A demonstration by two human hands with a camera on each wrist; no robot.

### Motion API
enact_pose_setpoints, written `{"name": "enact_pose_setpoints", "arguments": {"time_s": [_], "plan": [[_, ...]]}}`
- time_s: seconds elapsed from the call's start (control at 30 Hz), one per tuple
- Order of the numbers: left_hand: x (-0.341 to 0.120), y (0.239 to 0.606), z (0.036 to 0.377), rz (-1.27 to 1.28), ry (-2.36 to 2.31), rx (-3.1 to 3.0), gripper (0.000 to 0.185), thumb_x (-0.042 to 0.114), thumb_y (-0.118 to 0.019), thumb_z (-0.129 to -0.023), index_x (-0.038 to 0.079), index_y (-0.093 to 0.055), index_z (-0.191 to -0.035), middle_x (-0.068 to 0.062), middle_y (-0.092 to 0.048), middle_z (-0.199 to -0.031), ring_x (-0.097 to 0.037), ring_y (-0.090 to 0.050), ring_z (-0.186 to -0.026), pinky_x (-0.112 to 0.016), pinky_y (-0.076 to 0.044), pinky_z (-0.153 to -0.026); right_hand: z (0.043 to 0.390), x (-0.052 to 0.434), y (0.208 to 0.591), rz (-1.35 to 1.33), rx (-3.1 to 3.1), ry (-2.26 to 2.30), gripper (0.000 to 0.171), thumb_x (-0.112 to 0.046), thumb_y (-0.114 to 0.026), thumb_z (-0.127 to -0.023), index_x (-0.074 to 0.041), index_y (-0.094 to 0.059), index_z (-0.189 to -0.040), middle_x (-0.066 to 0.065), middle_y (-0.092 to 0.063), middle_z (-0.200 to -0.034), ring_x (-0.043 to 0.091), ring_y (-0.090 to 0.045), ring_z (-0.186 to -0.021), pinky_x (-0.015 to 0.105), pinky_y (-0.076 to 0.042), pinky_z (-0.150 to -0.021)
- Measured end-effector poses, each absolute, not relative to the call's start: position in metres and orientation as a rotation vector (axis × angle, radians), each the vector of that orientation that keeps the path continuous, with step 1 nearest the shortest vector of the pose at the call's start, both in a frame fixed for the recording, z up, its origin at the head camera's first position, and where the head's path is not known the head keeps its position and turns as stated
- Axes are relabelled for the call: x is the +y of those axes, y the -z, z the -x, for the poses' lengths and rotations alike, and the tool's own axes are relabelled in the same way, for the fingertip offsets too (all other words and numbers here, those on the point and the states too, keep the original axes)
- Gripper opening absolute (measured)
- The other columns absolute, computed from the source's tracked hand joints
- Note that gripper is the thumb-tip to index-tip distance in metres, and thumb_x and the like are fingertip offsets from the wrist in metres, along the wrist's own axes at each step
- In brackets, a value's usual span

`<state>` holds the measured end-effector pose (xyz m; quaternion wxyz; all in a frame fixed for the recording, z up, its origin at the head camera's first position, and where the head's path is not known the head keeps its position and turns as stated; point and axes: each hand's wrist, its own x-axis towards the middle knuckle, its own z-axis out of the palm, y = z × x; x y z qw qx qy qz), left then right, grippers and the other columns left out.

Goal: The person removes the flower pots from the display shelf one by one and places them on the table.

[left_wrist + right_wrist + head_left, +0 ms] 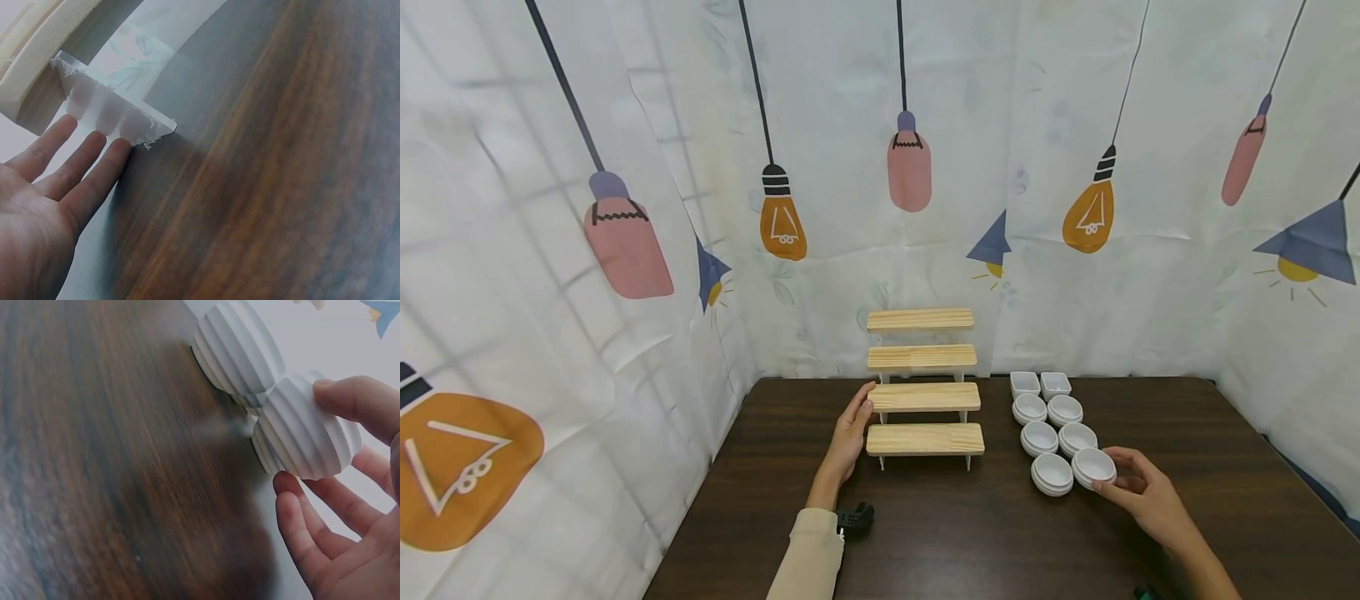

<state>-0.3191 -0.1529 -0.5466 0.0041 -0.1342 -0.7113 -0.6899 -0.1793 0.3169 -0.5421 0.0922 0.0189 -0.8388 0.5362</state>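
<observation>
A four-step stand with pale wooden boards (pixel 923 397) and whitish supports (pixel 103 103) stands near the back of the table. My left hand (pixel 847 433) is at its left side. In the left wrist view, three straight fingers of the left hand (pixel 37 212) touch a translucent support. Right of the stand, several small white bowls stand in two columns. My right hand (pixel 1146 496) holds the front right bowl (pixel 1093 467) between thumb and fingers. In the right wrist view, this ribbed white bowl (pixel 306 431) touches a neighbouring bowl (pixel 237 347); the pieces look stacked.
Two square white dishes (pixel 1025 384) form the back row of the bowls. The dark wooden table (pixel 970 542) meets a printed cloth (pixel 842 300) at its back. A small dark object (pixel 1144 592) lies at the bottom edge.
</observation>
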Motion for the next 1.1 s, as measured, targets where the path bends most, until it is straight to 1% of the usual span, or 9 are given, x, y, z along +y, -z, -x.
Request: {"name": "enact_pose_setpoints", "arguments": {"time_s": [0.27, 0.4, 0.6, 0.73, 0.93, 1.03, 1.1], "plan": [[-0.154, 0.5475, 0.3197, 0.421, 2.16, -2.236, 0.054, 0.042, -0.041, -0.111, 0.022, -0.035, -0.161, -0.007, -0.03, -0.168, -0.038, -0.028, -0.154, -0.065, -0.031, -0.117, 0.1785, 0.3202, 0.5434, -0.066, -2.509, -1.607, 0.055, -0.012, -0.078, -0.092, -0.001, -0.051, -0.138, -0.032, -0.059, -0.112, 0.0, -0.066, -0.09, 0.023, -0.056, -0.071], [-0.1535, 0.5469, 0.319, 0.417, 2.161, -2.239, 0.055, 0.042, -0.041, -0.111, 0.022, -0.034, -0.161, -0.005, -0.031, -0.168, -0.036, -0.029, -0.154, -0.064, -0.031, -0.118, 0.1791, 0.3216, 0.5447, -0.086, -2.528, -1.601, 0.055, -0.012, -0.079, -0.091, -0.001, -0.052, -0.138, -0.03, -0.06, -0.112, 0.0, -0.066, -0.091, 0.023, -0.056, -0.071], [-0.1534, 0.5455, 0.3175, 0.413, 2.171, -2.232, 0.055, 0.043, -0.042, -0.11, 0.023, -0.034, -0.161, -0.002, -0.033, -0.167, -0.034, -0.032, -0.152, -0.063, -0.033, -0.117, 0.1801, 0.3225, 0.5464, -0.088, -2.567, -1.557, 0.056, -0.014, -0.08, -0.09, -0.002, -0.053, -0.138, -0.027, -0.061, -0.112, -0.001, -0.065, -0.091, 0.023, -0.055, -0.072], [-0.1533, 0.5452, 0.3169, 0.417, 2.17, -2.232, 0.055, 0.044, -0.042, -0.11, 0.024, -0.034, -0.161, -0.003, -0.033, -0.167, -0.035, -0.033, -0.152, -0.063, -0.035, -0.115, 0.1798, 0.3226, 0.547, -0.086, -2.587, -1.518, 0.056, -0.016, -0.081, -0.09, -0.003, -0.054, -0.138, -0.025, -0.061, -0.113, -0.001, -0.064, -0.09, 0.024, -0.054, -0.071], [-0.1531, 0.5456, 0.3174, 0.424, 2.153, -2.244, 0.056, 0.043, -0.041, -0.111, 0.023, -0.033, -0.162, -0.006, -0.035, -0.166, -0.037, -0.04, -0.147, -0.06, -0.039, -0.113, 0.1809, 0.324, 0.5494, -0.092, -2.606, -1.481, 0.056, -0.018, -0.08, -0.09, -0.003, -0.055, -0.137, -0.024, -0.06, -0.113, 0.0, -0.062, -0.087, 0.024, -0.053, -0.071], [-0.1532, 0.5459, 0.3179, 0.414, 2.156, -2.241, 0.053, 0.043, -0.041, -0.11, 0.028, -0.035, -0.161, -0.005, -0.035, -0.166, -0.036, -0.041, -0.146, -0.059, -0.038, -0.114, 0.1811, 0.3249, 0.5495, -0.083, -2.623, -1.477, 0.056, -0.019, -0.08, -0.091, -0.004, -0.054, -0.138, -0.021, -0.06, -0.115, 0.0, -0.061, -0.088, 0.024, -0.053, -0.071], [-0.1532, 0.5458, 0.3179, 0.4, 2.16, -2.24, 0.05, 0.044, -0.042, -0.11, 0.033, -0.038, -0.158, -0.003, -0.036, -0.166, -0.035, -0.041, -0.147, -0.059, -0.038, -0.114, 0.1811, 0.3253, 0.5492, -0.071, -2.638, -1.467, 0.057, -0.02, -0.08, -0.091, -0.004, -0.054, -0.139, -0.017, -0.061, -0.116, 0.0, -0.061, -0.088, 0.024, -0.053, -0.071]]}}
